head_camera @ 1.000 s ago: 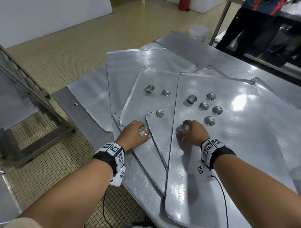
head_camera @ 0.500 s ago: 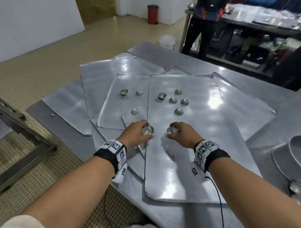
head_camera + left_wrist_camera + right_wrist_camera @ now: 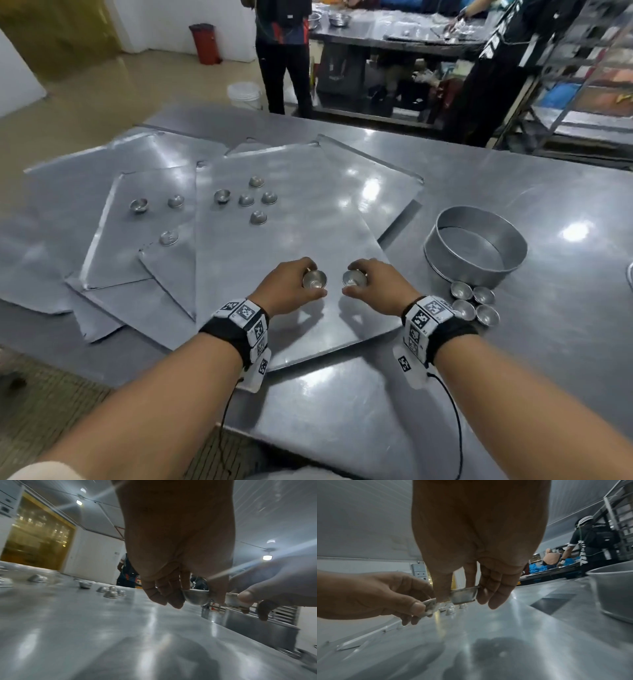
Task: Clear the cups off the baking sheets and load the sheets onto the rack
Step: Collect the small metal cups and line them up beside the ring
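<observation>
Several flat metal baking sheets lie overlapped on a steel table; the top sheet (image 3: 301, 240) is under both hands. My left hand (image 3: 291, 287) pinches a small metal cup (image 3: 314, 278) (image 3: 196, 597) lifted above the sheet. My right hand (image 3: 376, 284) pinches another small cup (image 3: 354, 278) (image 3: 464, 595), also lifted. Several more cups (image 3: 246, 200) sit further back on the top sheet, most of them upside down. Three others (image 3: 169, 237) sit on the sheets to the left.
A round cake pan (image 3: 474, 246) stands to the right on the table, with several small cups (image 3: 474, 306) grouped in front of it. Two people (image 3: 284, 51) stand at another work table beyond. A white bucket (image 3: 244, 95) and red bin (image 3: 205, 42) stand on the floor.
Both hands lifted their cups off the sheets and carried them to the right, toward each other. The head view swung right, bringing the cake pan and grouped cups into sight.
</observation>
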A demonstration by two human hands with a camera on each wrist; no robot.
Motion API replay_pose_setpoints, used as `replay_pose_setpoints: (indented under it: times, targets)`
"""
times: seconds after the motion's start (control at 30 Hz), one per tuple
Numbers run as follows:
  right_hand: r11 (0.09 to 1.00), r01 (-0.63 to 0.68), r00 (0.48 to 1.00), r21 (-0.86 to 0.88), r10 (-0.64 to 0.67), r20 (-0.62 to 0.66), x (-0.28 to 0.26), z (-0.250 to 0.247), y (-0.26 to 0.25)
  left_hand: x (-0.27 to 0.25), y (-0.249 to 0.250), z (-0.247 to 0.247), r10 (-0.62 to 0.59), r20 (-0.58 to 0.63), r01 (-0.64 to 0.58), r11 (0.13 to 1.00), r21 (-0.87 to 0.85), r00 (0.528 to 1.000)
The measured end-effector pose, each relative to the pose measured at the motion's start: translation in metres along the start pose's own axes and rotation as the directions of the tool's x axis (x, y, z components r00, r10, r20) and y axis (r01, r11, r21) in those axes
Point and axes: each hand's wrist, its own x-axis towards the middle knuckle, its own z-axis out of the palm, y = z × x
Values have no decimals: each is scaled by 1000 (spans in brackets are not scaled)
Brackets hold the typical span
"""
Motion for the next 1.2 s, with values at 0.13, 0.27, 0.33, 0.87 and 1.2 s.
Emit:
replay_pose_setpoints:
  times: [0.13, 0.27, 0.33, 0.87, 1.2]
  targets:
    - [997, -81, 996, 14, 82, -39, -38, -17, 50, 11, 43, 39, 62, 53, -62, 998, 7, 997]
    - [988, -151, 987, 38, 153, -58, -73, -29, 99, 20, 85, 79, 107, 96, -108, 994, 2, 990]
    - [980, -189, 979, 57, 193, -61, -89, -34, 122, 23, 106, 97, 133, 113, -134, 991, 8, 985]
    - [924, -347, 932, 162, 359, -51, -148, -36, 234, 45, 173, 210, 173, 294, -221, 966, 137, 940]
    - [928, -351, 932, 127, 360, -53, -143, -28, 258, 57, 177, 230, 142, 345, -172, 983, 60, 928]
